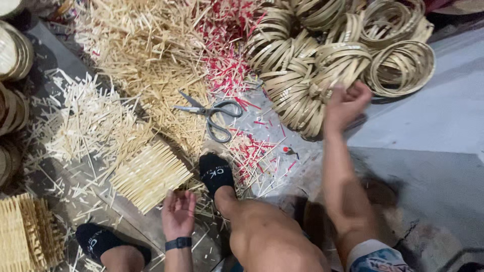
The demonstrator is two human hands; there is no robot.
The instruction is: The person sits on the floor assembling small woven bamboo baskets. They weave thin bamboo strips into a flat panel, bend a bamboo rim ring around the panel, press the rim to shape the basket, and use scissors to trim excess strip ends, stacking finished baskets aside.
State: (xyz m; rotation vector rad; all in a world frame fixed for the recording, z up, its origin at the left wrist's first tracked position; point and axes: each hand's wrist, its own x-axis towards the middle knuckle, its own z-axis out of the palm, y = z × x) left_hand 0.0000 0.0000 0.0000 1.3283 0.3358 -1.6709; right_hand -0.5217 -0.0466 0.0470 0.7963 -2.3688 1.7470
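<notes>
A bamboo hoop (337,70) in the heap of hoops (322,55) is grasped by the right hand (345,103). The left hand (177,214) is held open, palm up, beside a woven mat (148,174). Scissors (212,113) lie among sticks (146,55).

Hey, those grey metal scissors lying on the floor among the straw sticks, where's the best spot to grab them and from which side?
Probably by the two looped handles of the grey metal scissors. They lie flat, blades open and pointing toward the pale stick pile, loops facing the coiled bamboo rings. Come from above on the handle side, where the right hand is nearer and away from the blade tips.
</notes>
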